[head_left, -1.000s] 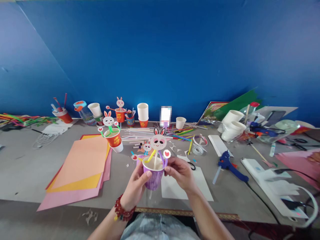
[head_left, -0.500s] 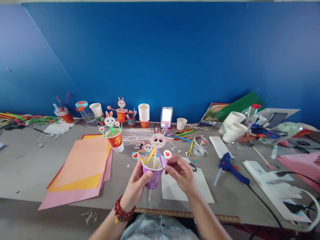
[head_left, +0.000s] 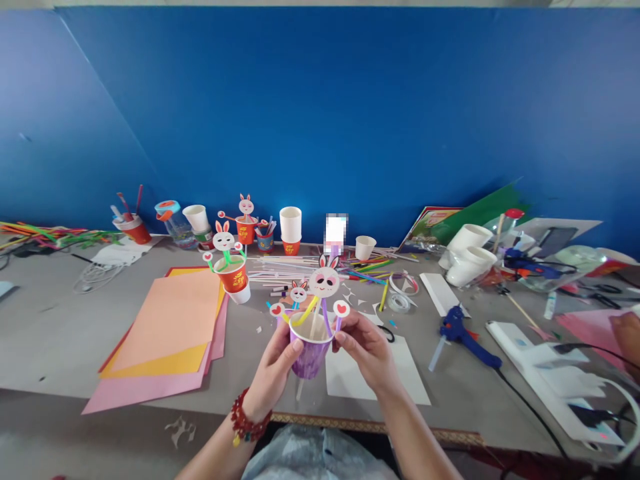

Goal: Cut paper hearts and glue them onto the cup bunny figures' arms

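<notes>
In front of me, my left hand (head_left: 273,367) wraps round a purple-coloured paper cup (head_left: 310,360), thumb on its near side. A rabbit face cut from paper (head_left: 324,283) rises from the cup on a stick, whose lower end shows below the base. Yellow and purple straws bend out as arms, ending in paper discs with red hearts, one on the left (head_left: 277,311) and one on the right (head_left: 341,309). My right hand (head_left: 367,350) pinches the purple straw arm (head_left: 339,325) at the cup's right rim; its fingertips are partly hidden.
Coloured paper sheets (head_left: 165,320) lie left, beside a red rabbit cup (head_left: 231,275). White paper (head_left: 380,377) lies under my right hand. A blue glue gun (head_left: 467,340), its cable and a power strip (head_left: 545,380) are right. Another person's hand (head_left: 627,337) shows at the right edge.
The view has shifted slightly, so things sit a little further right. The rabbit face leans a bit more to the right. Both hands keep their hold. More of the other person's hand shows.
</notes>
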The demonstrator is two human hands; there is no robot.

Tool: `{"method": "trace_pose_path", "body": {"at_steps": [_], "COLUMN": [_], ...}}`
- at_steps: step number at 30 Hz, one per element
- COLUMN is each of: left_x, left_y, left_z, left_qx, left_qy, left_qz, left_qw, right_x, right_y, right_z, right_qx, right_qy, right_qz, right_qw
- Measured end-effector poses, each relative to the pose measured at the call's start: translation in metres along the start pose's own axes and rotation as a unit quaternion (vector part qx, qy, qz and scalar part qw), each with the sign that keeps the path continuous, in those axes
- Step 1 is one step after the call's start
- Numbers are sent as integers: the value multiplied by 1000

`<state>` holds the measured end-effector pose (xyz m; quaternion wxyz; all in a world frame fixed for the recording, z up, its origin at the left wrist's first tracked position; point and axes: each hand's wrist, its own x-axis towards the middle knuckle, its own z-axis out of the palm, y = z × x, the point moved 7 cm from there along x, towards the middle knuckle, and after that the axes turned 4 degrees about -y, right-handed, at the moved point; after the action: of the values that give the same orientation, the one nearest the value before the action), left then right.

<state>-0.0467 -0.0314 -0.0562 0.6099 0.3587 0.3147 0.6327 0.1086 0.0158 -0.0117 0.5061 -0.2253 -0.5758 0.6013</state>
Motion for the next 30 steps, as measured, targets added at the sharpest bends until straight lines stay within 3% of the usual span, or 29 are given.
{"method": "trace_pose_path", "body": {"at_steps": [4,11,18,22,27,30], "left_x": [1,3,7,10,10,11], "left_y": [2,24,22,20,20,22], "left_z": [-3,-8,-1,3,10,17], "left_qx": [-39,22,-8,-25,-15,-6], "left_qy": [36,35,10,6,-19,-29], "left_qz": [-10,70,3,-41,-55,-48], "left_qw": [999,997,1000,999,998,998], "right_x": [-4,-5,-8,-13,-14,-14], "right_y": [3,4,3,4,0,-7], "right_z": [-4,-2,2,-4,-4,1], "right_qx": [20,50,-37,-122,-188,-192], "right_qy": [13,8,-25,-8,-5,-35], "right_qz": [24,37,27,2,-29,-48], "right_qw": [999,998,999,992,982,980]}}
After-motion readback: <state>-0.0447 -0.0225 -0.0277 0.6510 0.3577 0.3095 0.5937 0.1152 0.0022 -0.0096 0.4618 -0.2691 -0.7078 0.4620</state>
